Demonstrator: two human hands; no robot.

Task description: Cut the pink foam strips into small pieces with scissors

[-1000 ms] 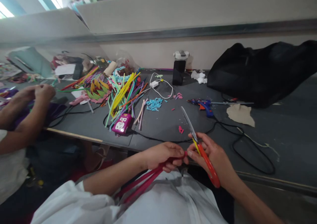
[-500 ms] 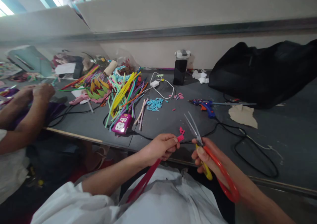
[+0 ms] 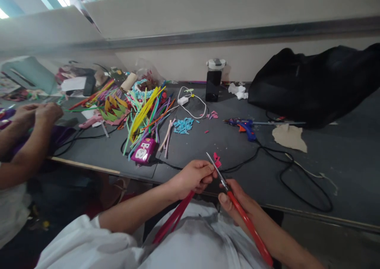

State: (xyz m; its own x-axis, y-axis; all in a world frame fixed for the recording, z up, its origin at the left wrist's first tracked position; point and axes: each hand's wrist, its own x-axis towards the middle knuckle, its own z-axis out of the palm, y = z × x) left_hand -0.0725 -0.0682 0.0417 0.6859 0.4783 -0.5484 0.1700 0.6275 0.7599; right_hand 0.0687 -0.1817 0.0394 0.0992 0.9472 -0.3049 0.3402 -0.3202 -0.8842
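My left hand (image 3: 192, 178) is closed round the top of some long pink foam strips (image 3: 173, 219) that run down over my lap. My right hand (image 3: 237, 203) grips red-handled scissors (image 3: 237, 209). Their blades are closed and point up-left, with the tips right beside my left fingers. A few small pink cut pieces (image 3: 217, 160) lie on the grey table (image 3: 208, 142) just beyond my hands.
A heap of coloured foam strips (image 3: 145, 110), a pink power strip (image 3: 141, 152), blue cut bits (image 3: 181, 125), a blue glue gun (image 3: 243, 125) with black cable, a phone on a stand (image 3: 213, 84) and a black bag (image 3: 314, 86) sit on the table. Another person's hands (image 3: 38, 112) work at left.
The scissors' blades were apart half a second ago and are now closed. They have swung left against my left fingers. The pink strip end that stuck out of my left hand no longer shows.
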